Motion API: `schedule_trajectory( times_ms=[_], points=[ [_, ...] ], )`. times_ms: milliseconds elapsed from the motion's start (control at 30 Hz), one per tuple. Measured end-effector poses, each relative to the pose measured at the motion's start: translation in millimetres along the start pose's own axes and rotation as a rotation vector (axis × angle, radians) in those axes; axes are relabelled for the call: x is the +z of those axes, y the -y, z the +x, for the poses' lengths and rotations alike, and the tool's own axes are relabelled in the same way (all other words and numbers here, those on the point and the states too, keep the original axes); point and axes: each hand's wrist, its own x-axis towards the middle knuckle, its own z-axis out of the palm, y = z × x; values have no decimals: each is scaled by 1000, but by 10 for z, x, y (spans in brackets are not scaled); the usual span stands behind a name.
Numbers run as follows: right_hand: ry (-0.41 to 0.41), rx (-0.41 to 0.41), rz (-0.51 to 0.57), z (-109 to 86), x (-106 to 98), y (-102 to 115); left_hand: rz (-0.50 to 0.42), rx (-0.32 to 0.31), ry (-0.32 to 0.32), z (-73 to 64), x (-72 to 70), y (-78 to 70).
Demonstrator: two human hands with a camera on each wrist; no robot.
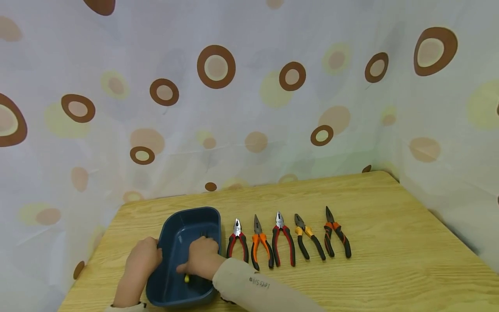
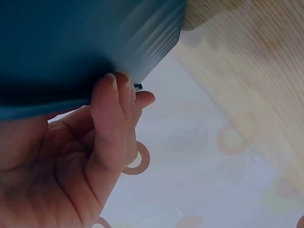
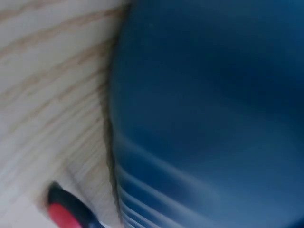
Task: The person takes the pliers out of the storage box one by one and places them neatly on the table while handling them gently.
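A dark blue plastic bin [image 1: 165, 255] stands at the left of the wooden table. My left hand [image 1: 143, 260] grips its left rim; in the left wrist view the fingers [image 2: 111, 123] curl over the bin's edge [image 2: 47, 107]. Inside the bin, my right hand [image 1: 202, 258] holds a tool whose yellow handle end [image 1: 187, 278] shows below the palm. Most of that tool is hidden by the hand, so its kind is unclear. The right wrist view shows only the bin's outer wall [image 3: 199, 123], not the hand.
Several pliers lie in a row right of the bin: small red-black pliers [image 1: 231, 247], orange needle-nose pliers [image 1: 255, 251], larger red-black pliers [image 1: 276, 245], yellow-black pliers [image 1: 303, 247] and orange-black needle-nose pliers [image 1: 329, 240]. A patterned cloth [image 1: 249, 108] hangs behind the table [image 1: 390, 242].
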Motion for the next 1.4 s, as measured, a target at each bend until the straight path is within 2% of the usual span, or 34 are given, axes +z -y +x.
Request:
schedule_trajectory(
  times_ms=[233,533,767,867,1067,1400],
  points=[
    [-4,-49,202,-44,-65,-94,9,-5,5,7,9,-8],
    [-42,-186,481,-221,-266,-238,15,-18,5,9,2,13],
    [-23,-168,699,-445,-463,-528,7,-12,-19,9,-7,4],
    [-39,-173,753,-535,-518,-686,6,-7,-28,5,-5,9],
    [-87,-145,770,-721,-567,-1014,7,2,-24,1,26,25],
    [-221,-77,659,-936,-620,-1524,1,-8,-23,2,34,16]
  ],
)
